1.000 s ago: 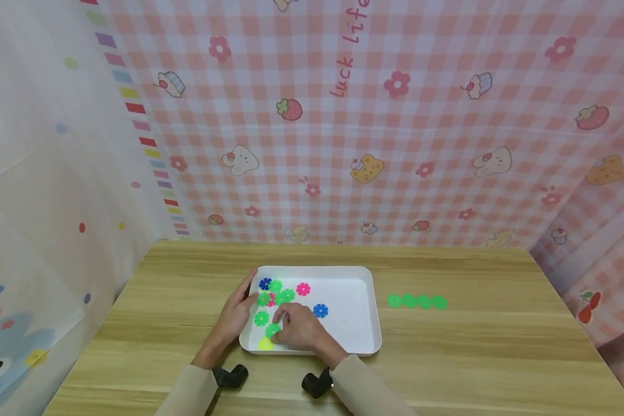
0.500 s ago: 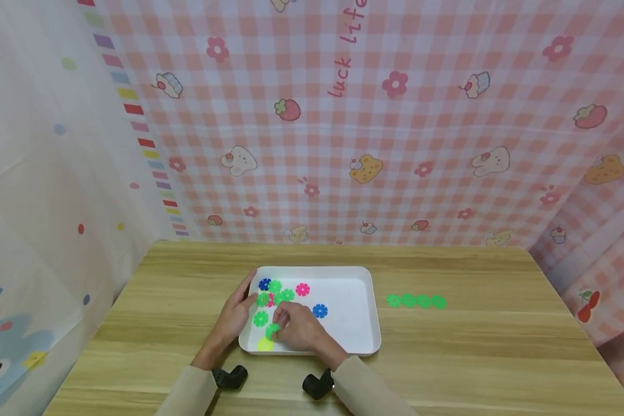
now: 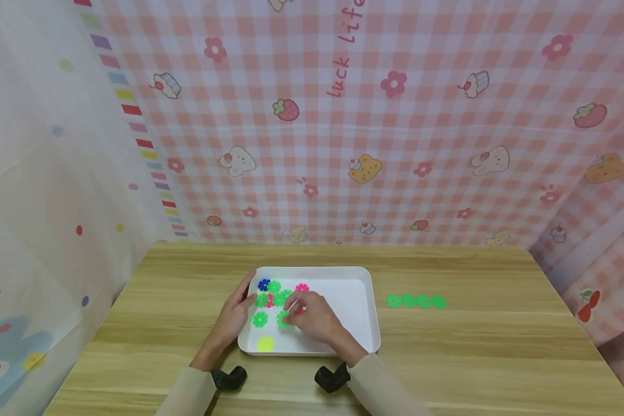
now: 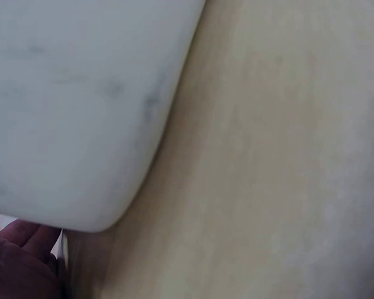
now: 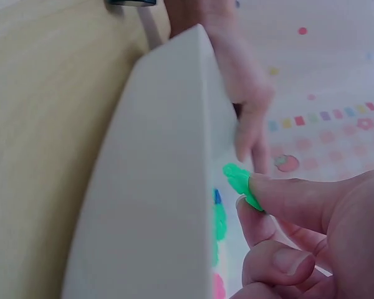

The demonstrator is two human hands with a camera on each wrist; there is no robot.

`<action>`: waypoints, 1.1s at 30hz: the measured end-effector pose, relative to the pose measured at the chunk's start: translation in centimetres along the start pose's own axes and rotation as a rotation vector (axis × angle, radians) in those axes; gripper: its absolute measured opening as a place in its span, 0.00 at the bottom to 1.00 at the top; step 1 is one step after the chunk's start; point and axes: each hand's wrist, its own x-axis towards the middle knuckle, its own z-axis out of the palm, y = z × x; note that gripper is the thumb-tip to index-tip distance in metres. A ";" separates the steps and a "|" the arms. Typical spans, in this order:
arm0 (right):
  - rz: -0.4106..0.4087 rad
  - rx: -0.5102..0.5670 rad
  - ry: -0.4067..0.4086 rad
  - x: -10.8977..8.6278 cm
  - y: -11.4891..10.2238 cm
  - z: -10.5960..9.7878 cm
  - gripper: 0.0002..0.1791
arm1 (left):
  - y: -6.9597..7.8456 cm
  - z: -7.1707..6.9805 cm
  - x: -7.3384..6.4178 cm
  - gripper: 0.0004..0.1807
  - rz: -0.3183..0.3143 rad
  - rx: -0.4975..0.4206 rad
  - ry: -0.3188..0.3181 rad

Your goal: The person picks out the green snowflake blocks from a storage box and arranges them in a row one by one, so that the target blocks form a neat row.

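Observation:
In the head view my left hand (image 3: 236, 316) grips the left rim of a white tray (image 3: 351, 312), thumb over the edge; part of it shows below the tray in the left wrist view. My right hand (image 3: 316, 319) is above the tray and pinches a green notched snowflake disc (image 5: 240, 180) between thumb and forefinger. Several more discs lie in the tray's left half: green ones, a dark blue disc (image 3: 264, 285), a yellow disc (image 3: 265, 344) and a pink disc (image 3: 302, 288) partly behind the hand. Another bit of pink shows between the right fingers.
On the wooden table (image 3: 473, 358), right of the tray, a row of several green discs (image 3: 423, 301) lies edge to edge. A checked curtain (image 3: 312, 144) hangs behind the table. Black wrist devices (image 3: 230, 378) sit at both wrists.
My right hand has lifted the green disc from beside the yellow one and moved it up and right. The lighter blue disc is now hidden behind that hand. The left hand stays put.

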 end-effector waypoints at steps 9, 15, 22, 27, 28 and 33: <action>-0.011 0.041 0.066 -1.0 1.0 -3.0 0.07 | 2.0 -0.1 -0.8 0.31 -0.041 -0.009 -0.030; 0.078 0.058 0.132 -1.9 1.5 -5.6 0.06 | 3.1 -0.1 -1.3 0.31 -0.044 -0.010 -0.036; 0.151 0.079 0.224 -3.3 3.1 -8.8 0.07 | 0.1 0.0 -0.1 0.31 0.009 0.008 0.003; 0.152 0.107 0.268 -4.7 5.0 -11.5 0.08 | -0.1 0.0 0.1 0.31 0.016 0.012 0.010; 0.146 0.106 0.278 -5.0 5.4 -12.0 0.09 | -0.1 0.0 0.1 0.31 0.017 0.012 0.010; 0.132 0.102 0.340 -6.7 7.7 -14.9 0.12 | -0.1 0.0 0.1 0.31 0.015 0.009 0.006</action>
